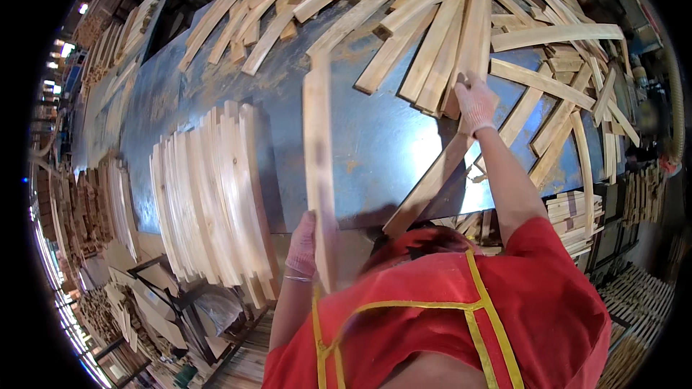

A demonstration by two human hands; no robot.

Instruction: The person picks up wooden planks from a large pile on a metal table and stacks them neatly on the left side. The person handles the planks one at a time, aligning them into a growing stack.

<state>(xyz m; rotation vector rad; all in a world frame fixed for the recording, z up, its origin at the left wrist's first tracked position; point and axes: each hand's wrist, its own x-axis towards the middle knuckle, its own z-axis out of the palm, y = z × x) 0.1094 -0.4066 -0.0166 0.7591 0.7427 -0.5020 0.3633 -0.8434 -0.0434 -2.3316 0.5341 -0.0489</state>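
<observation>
My left hand (303, 246), in a pale knit glove, is closed round the lower part of a wooden slat (317, 144). That slat stands lengthwise away from me over the table's near edge and is slightly blurred. Farther off to the right, my gloved right hand (476, 105) grips the near end of another slat (472, 36) at the edge of a loose pile. Below the right wrist, one more slat (431, 186) slants toward me past the table edge; whether the hand touches it is hidden. Left of my left hand lies a neat row of slats (209, 194), side by side.
A blue-grey metal table (367, 137) dusted with sawdust lies before me. Loose slats (389, 0) heap across its far side and down the right. More wood stacks (79, 209) stand at left, with a black metal frame (191, 310) below. A ribbed hose (674, 86) hangs at far right.
</observation>
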